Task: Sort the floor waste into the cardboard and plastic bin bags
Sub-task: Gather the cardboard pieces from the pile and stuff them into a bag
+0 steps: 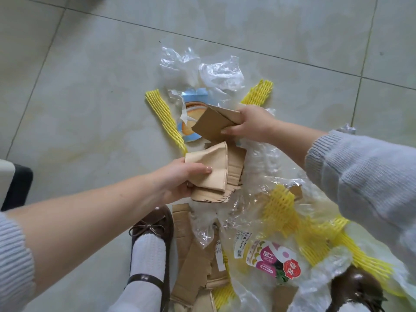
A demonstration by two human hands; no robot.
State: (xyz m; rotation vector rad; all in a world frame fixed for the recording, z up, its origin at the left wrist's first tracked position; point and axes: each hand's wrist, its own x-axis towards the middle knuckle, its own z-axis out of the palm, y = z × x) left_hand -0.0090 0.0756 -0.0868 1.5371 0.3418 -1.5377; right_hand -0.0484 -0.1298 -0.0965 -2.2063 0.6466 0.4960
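At the far left edge a dark object (pixel 16 185) sits on the tiled floor (pixel 78 97), well away from either hand. The left hand (pixel 180 179) has its thumb curled over the top of a pale folded cardboard stack (pixel 213 170) and its fingers underneath, so it grips that stack from the left side. Beyond the left hand, a yellow foam net sleeve (pixel 164 118) lies flat on the floor. Just below the left wrist is a brown shoe with a bow (pixel 155 224) over a white sock, and to the right of the shoe, under the gripped stack, torn cardboard strips (pixel 193 255) lie in a heap. Between the two hands and slightly beyond them lies a blue printed wrapper (pixel 191 109), with crumpled clear plastic film (pixel 202 68) farther out. The right hand (pixel 249 124) pinches a darker brown cardboard piece (pixel 213 124) by its right edge, thumb below and fingers curled on top; this piece hangs just above the pale stack. Beyond the right hand a second yellow net (pixel 258 91) pokes out. Beneath the right forearm lie clear plastic bags (pixel 270 167), more yellow netting (pixel 279 203) and a pink labelled packet (pixel 272 257), with a second brown shoe (pixel 358 287) at the bottom right.
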